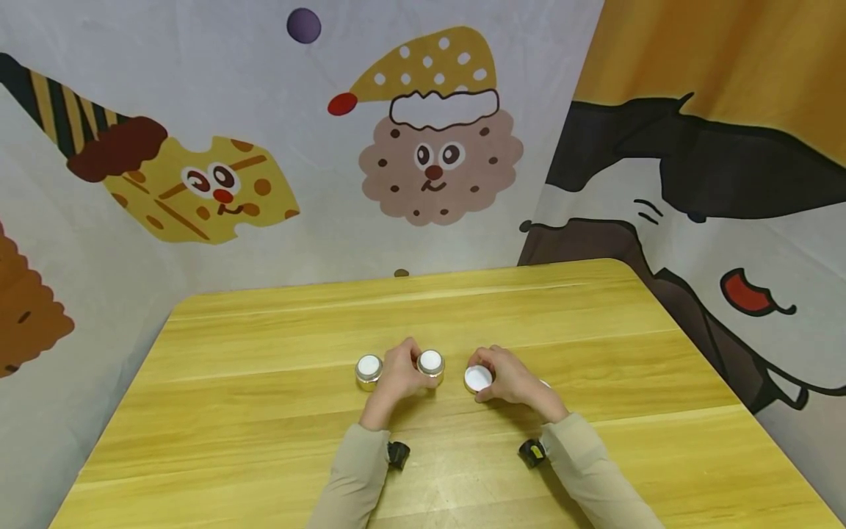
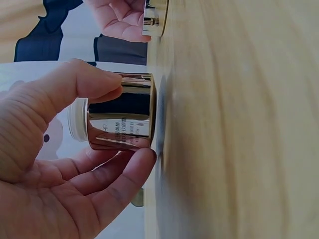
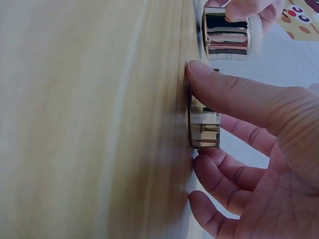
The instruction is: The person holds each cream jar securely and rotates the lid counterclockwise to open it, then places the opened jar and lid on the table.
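Note:
My left hand (image 1: 400, 373) grips a shiny gold cosmetic jar (image 2: 122, 112) round its sides, thumb on one side and fingers on the other. The jar is upright and lidless, with a white top (image 1: 431, 361) and a clear threaded neck (image 2: 78, 119). Its base is at or just above the tabletop; which, I cannot tell. To the right, my right hand (image 1: 507, 375) holds a gold lid (image 3: 207, 132) by its edge between thumb and fingers. The lid's white inside (image 1: 478, 378) faces up. A second lidless gold jar (image 1: 369, 371) stands just left of my left hand.
A small white edge of another round thing (image 1: 545, 383) peeks out behind my right wrist, mostly hidden. All of this is on a wooden table (image 1: 264, 426). Behind the table's far edge hangs a cartoon-printed cloth (image 1: 317, 220).

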`<action>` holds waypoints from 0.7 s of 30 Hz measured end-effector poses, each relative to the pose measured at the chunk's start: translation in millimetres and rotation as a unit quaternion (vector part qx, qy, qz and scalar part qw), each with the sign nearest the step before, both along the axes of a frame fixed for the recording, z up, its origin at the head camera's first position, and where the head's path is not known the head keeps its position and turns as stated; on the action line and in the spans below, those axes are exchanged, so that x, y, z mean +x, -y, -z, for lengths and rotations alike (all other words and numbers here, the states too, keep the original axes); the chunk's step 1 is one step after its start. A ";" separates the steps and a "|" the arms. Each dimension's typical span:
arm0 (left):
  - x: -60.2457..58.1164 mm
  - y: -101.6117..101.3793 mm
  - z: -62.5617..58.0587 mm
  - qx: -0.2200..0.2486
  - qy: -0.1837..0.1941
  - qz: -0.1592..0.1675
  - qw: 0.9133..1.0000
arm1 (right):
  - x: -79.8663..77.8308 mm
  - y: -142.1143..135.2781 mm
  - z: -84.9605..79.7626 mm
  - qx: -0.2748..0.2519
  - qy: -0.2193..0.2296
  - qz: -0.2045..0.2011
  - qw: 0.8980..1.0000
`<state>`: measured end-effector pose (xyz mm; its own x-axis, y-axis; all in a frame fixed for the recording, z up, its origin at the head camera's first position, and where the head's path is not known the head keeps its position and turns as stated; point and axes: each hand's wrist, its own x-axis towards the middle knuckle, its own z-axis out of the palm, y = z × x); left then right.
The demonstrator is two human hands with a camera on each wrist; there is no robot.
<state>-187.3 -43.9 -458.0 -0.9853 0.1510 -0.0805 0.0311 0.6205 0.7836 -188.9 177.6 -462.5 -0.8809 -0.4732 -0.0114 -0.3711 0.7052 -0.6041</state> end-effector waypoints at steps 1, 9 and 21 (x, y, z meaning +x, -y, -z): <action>0.2 -0.1 -0.3 -0.002 0.002 -0.001 1.000 | 0.1 -0.1 -0.1 -0.001 0.001 0.000 1.000; 0.9 -0.5 -1.6 -0.018 -0.003 0.003 1.000 | 0.8 -0.1 -0.6 -0.003 0.002 0.000 1.000; 2.1 0.4 -1.9 -0.018 0.001 0.013 1.000 | 1.3 0.2 -1.2 -0.006 0.010 0.004 1.000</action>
